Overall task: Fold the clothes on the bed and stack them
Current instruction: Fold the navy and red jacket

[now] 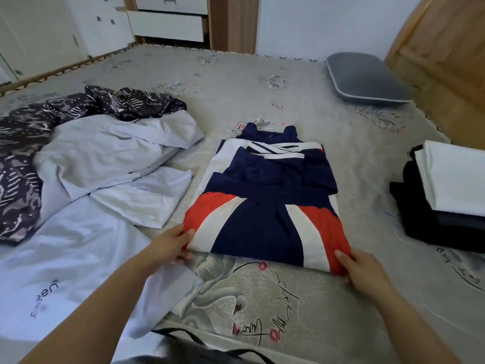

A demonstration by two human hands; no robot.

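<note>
Two hands hold the near corners of the flag-print garment [265, 206], which lies flat in the middle of the bed [288, 298]. Your left hand [170, 245] pinches its left corner and your right hand [359, 266] pinches its right corner. It looks soft, thin and floppy, so it may sag. Keep hold of both corners. One pile of unfolded clothes [86, 158] waits on the left. One folded stack [446, 195] sits on the right. One gray pillow [364, 80] lies far back.

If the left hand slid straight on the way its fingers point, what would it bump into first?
The left hand already grips the navy, red and white garment at its near corner, so it would likely push straight into that.
</note>
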